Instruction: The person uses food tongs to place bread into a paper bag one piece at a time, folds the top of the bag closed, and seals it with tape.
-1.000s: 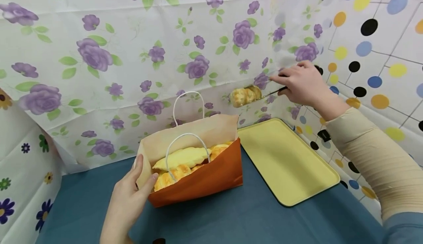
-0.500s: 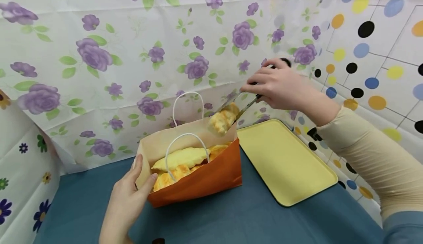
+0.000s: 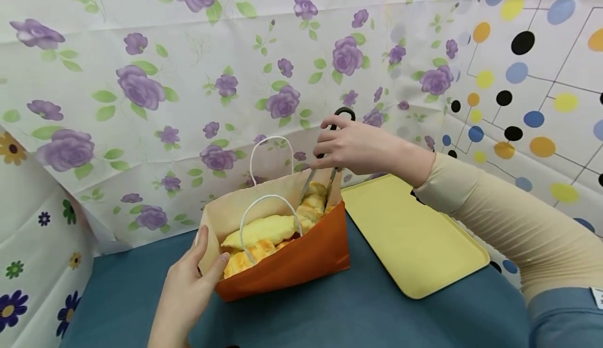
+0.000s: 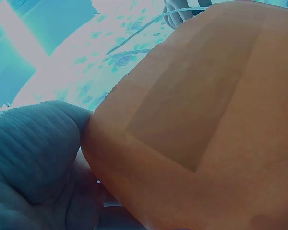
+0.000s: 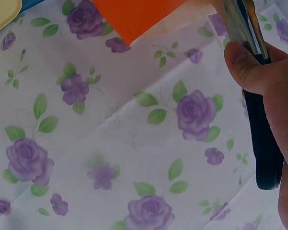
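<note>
An orange paper bag (image 3: 287, 269) with white handles stands wide at the mouth in the head view. My left hand (image 3: 186, 285) grips its left side edge, thumb at the front and fingers behind; the left wrist view shows the thumb (image 4: 43, 143) against the orange paper. In my right hand (image 3: 353, 146) are black-handled metal tongs (image 3: 345, 111), pointing down into the bag's right end. Between the tong arms sits a golden bread roll (image 3: 311, 206), low inside the mouth. A pale yellow bread (image 3: 261, 230) and a golden bread (image 3: 249, 259) lie farther left in the bag.
A yellow tray (image 3: 414, 238) with nothing on it lies right of the bag on the blue tablecloth (image 3: 377, 316). Flowered sheeting (image 3: 179, 76) rises close behind the bag, and dotted sheeting (image 3: 532, 128) stands along the right.
My right hand has swung left and down from above the tray's far end, lowering the bread roll in the tongs into the bag. My left hand keeps its grip on the bag.
</note>
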Demonstrator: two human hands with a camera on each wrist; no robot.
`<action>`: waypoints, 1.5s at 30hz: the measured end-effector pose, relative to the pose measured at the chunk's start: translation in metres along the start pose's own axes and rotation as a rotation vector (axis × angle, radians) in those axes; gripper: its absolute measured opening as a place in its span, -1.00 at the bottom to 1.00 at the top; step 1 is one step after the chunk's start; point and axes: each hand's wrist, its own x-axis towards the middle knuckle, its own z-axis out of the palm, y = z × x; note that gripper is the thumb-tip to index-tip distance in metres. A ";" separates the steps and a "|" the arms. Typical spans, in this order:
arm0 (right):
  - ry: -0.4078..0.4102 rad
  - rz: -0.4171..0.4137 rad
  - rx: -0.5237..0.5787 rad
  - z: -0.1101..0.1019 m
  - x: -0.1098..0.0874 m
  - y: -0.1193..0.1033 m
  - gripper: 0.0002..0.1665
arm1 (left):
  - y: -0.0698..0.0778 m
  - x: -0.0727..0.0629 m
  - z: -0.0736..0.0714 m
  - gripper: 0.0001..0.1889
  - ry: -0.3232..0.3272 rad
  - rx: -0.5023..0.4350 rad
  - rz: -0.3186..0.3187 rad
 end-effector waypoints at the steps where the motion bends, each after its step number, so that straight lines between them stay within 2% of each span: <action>1: -0.007 -0.004 -0.006 0.000 0.002 -0.001 -0.45 | 0.000 0.000 0.000 -0.11 0.004 0.001 0.002; 8: -0.067 -0.034 -0.045 0.003 0.010 -0.005 -0.40 | 0.001 0.000 -0.001 -0.10 -0.010 -0.001 -0.011; 14: -0.097 -0.061 -0.088 0.010 0.013 -0.012 -0.53 | 0.000 0.001 -0.001 -0.10 -0.025 -0.015 -0.027; 35: -0.111 -0.058 -0.038 0.021 0.017 -0.018 -0.56 | 0.000 0.000 -0.002 -0.10 -0.020 -0.007 -0.023; 40: -0.115 -0.044 -0.018 0.022 0.014 -0.019 -0.53 | -0.001 0.001 -0.001 -0.10 -0.029 -0.001 -0.036; 45: -0.139 -0.015 0.011 0.023 0.012 -0.020 -0.42 | -0.001 0.002 -0.001 -0.10 -0.032 0.002 -0.046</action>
